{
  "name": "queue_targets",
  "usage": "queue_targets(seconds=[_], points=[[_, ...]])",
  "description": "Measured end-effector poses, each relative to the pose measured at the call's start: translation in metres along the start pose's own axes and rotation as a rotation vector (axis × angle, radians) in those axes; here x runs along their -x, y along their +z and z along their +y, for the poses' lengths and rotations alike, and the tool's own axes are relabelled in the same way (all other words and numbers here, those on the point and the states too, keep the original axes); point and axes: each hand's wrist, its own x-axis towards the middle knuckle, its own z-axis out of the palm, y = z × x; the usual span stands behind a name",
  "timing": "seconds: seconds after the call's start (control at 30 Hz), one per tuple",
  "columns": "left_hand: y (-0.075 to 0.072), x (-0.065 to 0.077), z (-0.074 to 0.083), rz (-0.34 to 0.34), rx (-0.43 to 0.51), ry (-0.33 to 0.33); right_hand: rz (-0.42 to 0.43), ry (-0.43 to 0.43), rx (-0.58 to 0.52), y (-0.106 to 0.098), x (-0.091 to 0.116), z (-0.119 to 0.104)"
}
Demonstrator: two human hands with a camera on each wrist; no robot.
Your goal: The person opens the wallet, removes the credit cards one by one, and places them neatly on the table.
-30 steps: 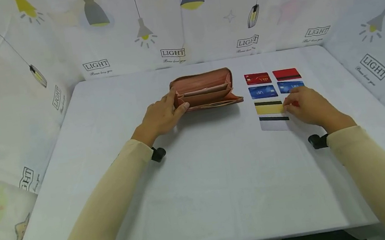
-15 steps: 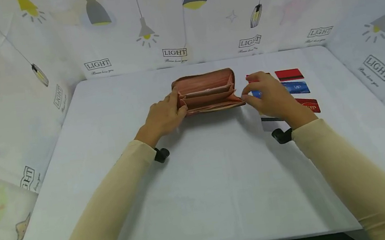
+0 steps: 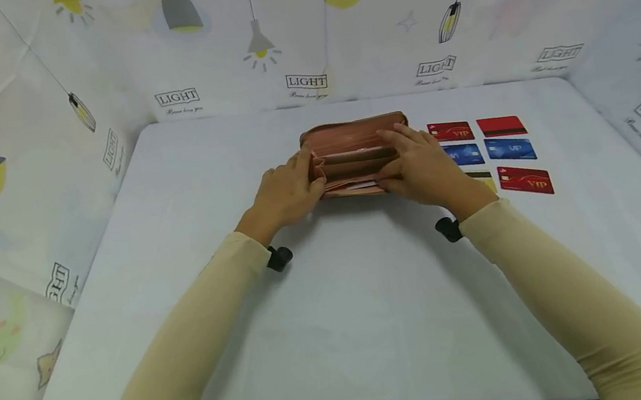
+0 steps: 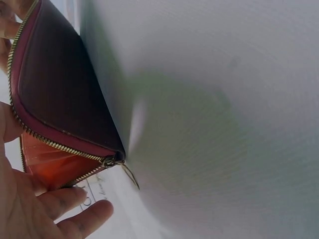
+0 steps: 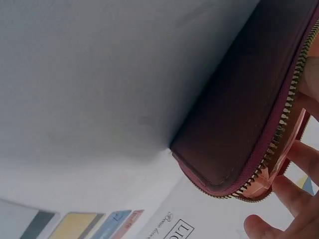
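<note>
An unzipped brown zip-around wallet (image 3: 348, 134) stands with its pockets facing up, its inside pinkish tan. My left hand (image 3: 285, 196) holds the left end, thumb over the front edge and fingers at the side. My right hand (image 3: 427, 169) is at the right end, thumb at the front wall and fingers reaching to the pockets. A pale strip (image 3: 362, 185) shows in the front pocket. In the left wrist view the brass zipper (image 4: 55, 142) runs along the wallet's edge. From the right wrist, the dark outer cover (image 5: 239, 124) faces the camera.
Right of the wallet lie several cards: a red VIP card (image 3: 451, 132), a red striped card (image 3: 502, 127), blue cards (image 3: 510, 149), another red VIP card (image 3: 525, 180) and a partly covered yellow card (image 3: 485, 180). A whitish striped card (image 5: 17, 219) shows in the right wrist view.
My right hand has left the lower red VIP card on the table and moved left to the wallet's right end. The left hand stays on the wallet. The head view has shifted slightly.
</note>
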Motion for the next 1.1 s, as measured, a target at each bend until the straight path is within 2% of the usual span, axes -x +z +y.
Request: queue_targets(seconds=[0.17, 0.33, 0.5, 0.67, 0.8, 0.93, 1.1], points=[[-0.002, -0.003, 0.003, 0.011, -0.010, 0.011, 0.005, -0.045, 0.125, 0.001, 0.002, 0.000], [-0.004, -0.004, 0.003, -0.006, -0.014, -0.011, 0.075, -0.140, 0.232, 0.005, -0.001, -0.003], [-0.003, -0.005, 0.005, -0.012, -0.017, -0.008, 0.146, -0.188, 0.296, 0.010, -0.001, -0.002], [-0.003, -0.005, 0.006, -0.017, -0.021, -0.009, 0.251, -0.195, 0.214, 0.007, 0.005, 0.001], [-0.002, -0.005, 0.004, -0.018, -0.022, -0.022, 0.308, -0.152, 0.078, -0.001, 0.010, 0.004], [-0.002, -0.005, 0.003, -0.020, -0.007, -0.017, 0.320, -0.074, -0.055, -0.007, 0.015, 0.009], [-0.001, -0.006, 0.003, -0.030, 0.000, -0.027, 0.322, -0.002, -0.140, -0.016, 0.020, 0.016]])
